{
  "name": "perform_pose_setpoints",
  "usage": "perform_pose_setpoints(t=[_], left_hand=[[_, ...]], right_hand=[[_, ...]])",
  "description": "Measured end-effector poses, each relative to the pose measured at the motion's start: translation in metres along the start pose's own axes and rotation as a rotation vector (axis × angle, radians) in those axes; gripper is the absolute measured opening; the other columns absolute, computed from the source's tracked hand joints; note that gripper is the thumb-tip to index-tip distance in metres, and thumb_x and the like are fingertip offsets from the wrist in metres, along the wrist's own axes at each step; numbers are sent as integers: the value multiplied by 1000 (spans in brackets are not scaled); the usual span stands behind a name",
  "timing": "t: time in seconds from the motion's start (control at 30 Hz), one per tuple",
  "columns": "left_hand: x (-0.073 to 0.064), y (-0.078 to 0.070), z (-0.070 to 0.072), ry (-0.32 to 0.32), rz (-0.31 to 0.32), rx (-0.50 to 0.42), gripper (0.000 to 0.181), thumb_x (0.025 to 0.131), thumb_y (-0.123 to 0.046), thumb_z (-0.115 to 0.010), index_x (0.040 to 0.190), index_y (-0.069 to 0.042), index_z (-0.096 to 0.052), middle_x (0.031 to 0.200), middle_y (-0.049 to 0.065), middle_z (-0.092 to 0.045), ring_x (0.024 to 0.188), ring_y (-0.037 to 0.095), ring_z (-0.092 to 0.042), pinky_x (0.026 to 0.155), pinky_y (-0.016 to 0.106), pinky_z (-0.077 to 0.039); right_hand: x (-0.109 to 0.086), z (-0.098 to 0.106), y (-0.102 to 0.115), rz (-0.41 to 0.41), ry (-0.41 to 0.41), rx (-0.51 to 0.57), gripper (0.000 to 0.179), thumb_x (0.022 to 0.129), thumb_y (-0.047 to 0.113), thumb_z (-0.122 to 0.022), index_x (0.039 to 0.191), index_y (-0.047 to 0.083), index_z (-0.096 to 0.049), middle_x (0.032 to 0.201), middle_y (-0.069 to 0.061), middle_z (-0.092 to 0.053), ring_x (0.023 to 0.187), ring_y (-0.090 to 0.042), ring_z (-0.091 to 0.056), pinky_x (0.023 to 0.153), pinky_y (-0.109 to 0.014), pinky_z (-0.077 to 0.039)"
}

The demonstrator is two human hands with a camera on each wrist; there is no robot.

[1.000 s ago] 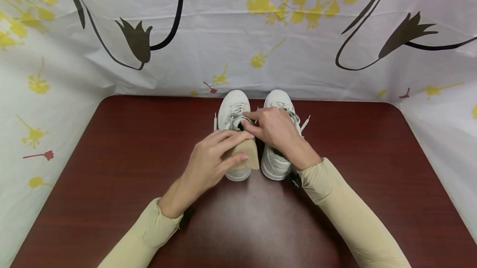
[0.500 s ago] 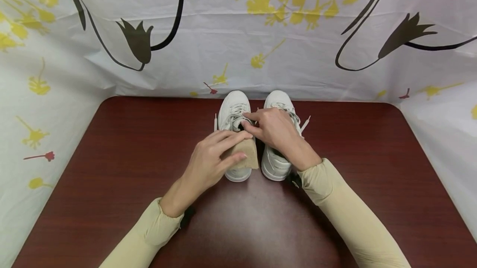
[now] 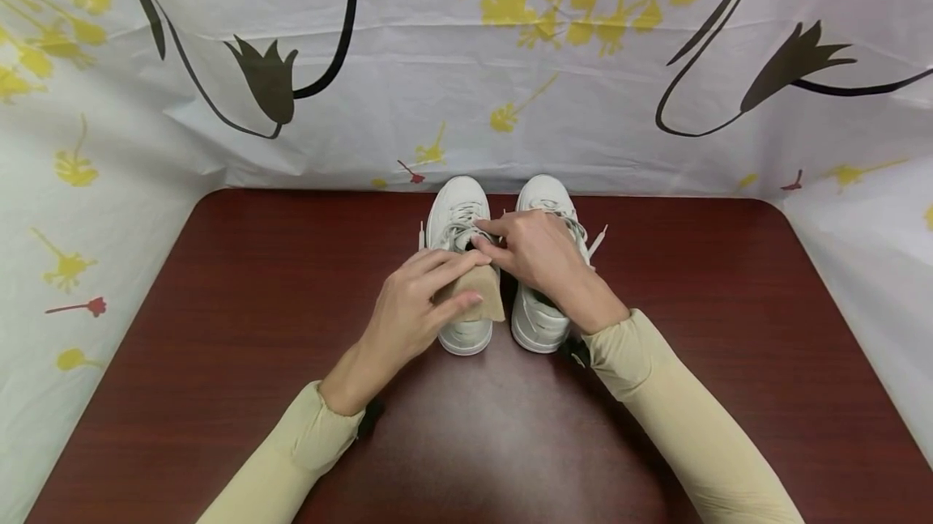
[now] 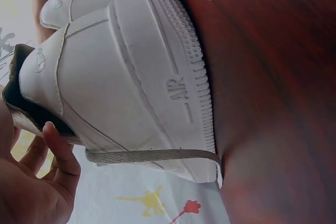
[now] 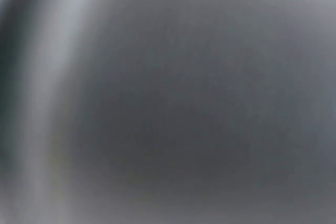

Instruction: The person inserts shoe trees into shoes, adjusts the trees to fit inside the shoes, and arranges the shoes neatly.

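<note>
Two white lace-up sneakers stand side by side, toes toward the back. My left hand (image 3: 408, 297) holds a tan curved sheet (image 3: 484, 301) between thumb and fingers at the opening of the left sneaker (image 3: 459, 204); the sheet's front end is hidden. My right hand (image 3: 543, 249) reaches across the right sneaker (image 3: 539, 330) and pinches near the left sneaker's tongue, just below its laces. In the left wrist view, my left fingers are at the collar of the near sneaker (image 4: 121, 72), whose lace (image 4: 152, 155) hangs down its side. A blurred grey surface fills the right wrist view.
The sneakers stand on a dark red-brown table (image 3: 291, 281), near its back edge. A white sheet (image 3: 408, 62) printed with flowers hangs behind and along both sides. A loose lace end (image 3: 598, 239) sticks out beside the right sneaker.
My left hand has moved slightly forward, away from me, and the tan sheet with it. My right hand and both sneakers have stayed in place.
</note>
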State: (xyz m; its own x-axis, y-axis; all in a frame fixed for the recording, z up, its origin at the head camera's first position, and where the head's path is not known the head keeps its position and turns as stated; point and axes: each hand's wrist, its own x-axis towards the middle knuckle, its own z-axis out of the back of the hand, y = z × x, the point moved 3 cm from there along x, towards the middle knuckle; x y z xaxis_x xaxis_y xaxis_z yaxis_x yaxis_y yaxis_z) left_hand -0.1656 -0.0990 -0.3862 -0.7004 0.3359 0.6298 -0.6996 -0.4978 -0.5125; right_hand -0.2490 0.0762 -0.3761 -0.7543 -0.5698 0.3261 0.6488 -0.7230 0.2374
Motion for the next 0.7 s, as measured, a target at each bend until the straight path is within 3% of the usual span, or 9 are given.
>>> perform_pose_setpoints(t=[0.43, 0.7], left_hand=[[0, 8, -3, 15, 19, 19, 53, 97, -54, -50, 129, -15, -68, 114, 3, -70, 108, 20, -62, 97, 33, -47], [4, 9, 8, 156, 34, -32, 44, 99, -35, -62, 139, -18, -60, 129, -2, -65, 119, 16, -58, 102, 34, -44]], right_hand=[[-1, -1, 1, 0, 16, -18, 34, 98, 39, -59, 122, 19, -73, 86, -8, -74, 68, -23, -67, 54, -40, -49], [1, -1, 1, 9, 1, -9, 34, 98, 40, -60, 120, 19, -74, 87, -7, -75, 66, -21, -66, 54, -39, -49]])
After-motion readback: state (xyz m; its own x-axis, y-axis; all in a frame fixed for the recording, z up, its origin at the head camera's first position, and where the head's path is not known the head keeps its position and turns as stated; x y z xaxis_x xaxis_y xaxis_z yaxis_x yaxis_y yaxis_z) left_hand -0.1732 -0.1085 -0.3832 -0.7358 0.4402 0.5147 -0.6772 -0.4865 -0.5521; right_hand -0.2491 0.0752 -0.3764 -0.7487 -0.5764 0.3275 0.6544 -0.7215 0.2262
